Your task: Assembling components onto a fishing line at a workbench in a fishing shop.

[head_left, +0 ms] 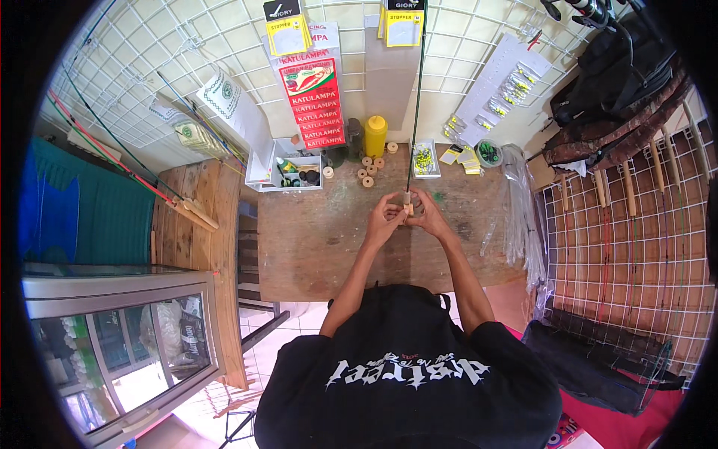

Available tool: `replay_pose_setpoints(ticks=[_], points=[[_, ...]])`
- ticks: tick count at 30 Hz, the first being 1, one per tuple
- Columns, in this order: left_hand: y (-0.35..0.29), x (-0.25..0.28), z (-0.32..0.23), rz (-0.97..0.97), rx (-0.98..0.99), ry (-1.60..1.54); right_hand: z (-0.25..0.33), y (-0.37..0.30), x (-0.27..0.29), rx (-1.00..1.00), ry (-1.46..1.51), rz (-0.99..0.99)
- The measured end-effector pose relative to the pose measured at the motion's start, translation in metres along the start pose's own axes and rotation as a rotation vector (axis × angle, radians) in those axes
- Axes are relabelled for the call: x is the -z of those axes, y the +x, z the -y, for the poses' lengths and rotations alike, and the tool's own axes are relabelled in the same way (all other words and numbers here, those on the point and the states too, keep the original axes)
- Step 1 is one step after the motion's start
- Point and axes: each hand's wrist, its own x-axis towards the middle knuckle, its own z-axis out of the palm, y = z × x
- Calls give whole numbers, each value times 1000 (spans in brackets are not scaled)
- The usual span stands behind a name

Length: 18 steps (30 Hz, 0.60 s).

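A thin dark fishing rod (pixel 415 112) stands nearly upright over the middle of the wooden table (pixel 321 247). Around its lower end sits a pale cork-like piece (pixel 407 210), with a greyish sleeve just above. My left hand (pixel 384 218) is closed on this lower end from the left, its fingertips at the pale piece. From the other side my right hand (pixel 429 217) grips the same end, thumb and fingers bent around it. The fingers partly hide the joint. Several loose cork rings (pixel 367 172) lie on the table beyond my left hand.
At the table's back stand a white divided tray (pixel 292 182), a yellow squeeze bottle (pixel 375 136) and a small white box of lures (pixel 424 160). Clear plastic sleeves (pixel 521 202) lie along the right edge. A glass cabinet (pixel 127 344) is at left; rods hang on the right rack (pixel 628 247).
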Motion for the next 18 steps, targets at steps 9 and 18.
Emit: replay_pose_setpoints(ticks=[9, 18], points=[[33, 25, 4, 330, 102, 1, -1, 5, -3, -70, 384, 137], [32, 22, -6, 386, 139, 8, -4, -3, -16, -36, 395, -57]])
